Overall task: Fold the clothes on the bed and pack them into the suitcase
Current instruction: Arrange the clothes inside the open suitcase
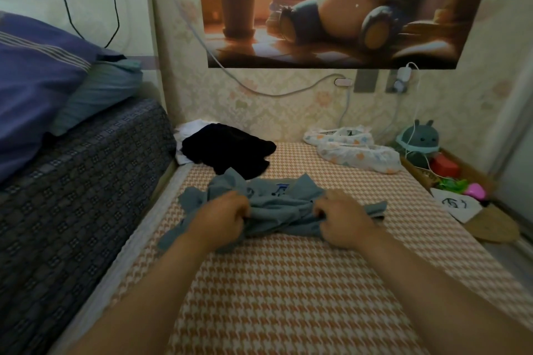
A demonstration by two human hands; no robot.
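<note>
A crumpled grey-blue shirt with a blue print lies in the middle of the bed, which has an orange houndstooth cover. My left hand grips the bunched cloth on its left side. My right hand grips it on the right. Behind the shirt lies a black garment on top of a white one, near the wall. A white garment with coloured dots lies at the back right. No suitcase is in view.
A higher bed with a dark checked cover and purple pillows stands on the left. On the right edge sit a round green toy, a red box, a white paper with a drawing and charger cables on the wall.
</note>
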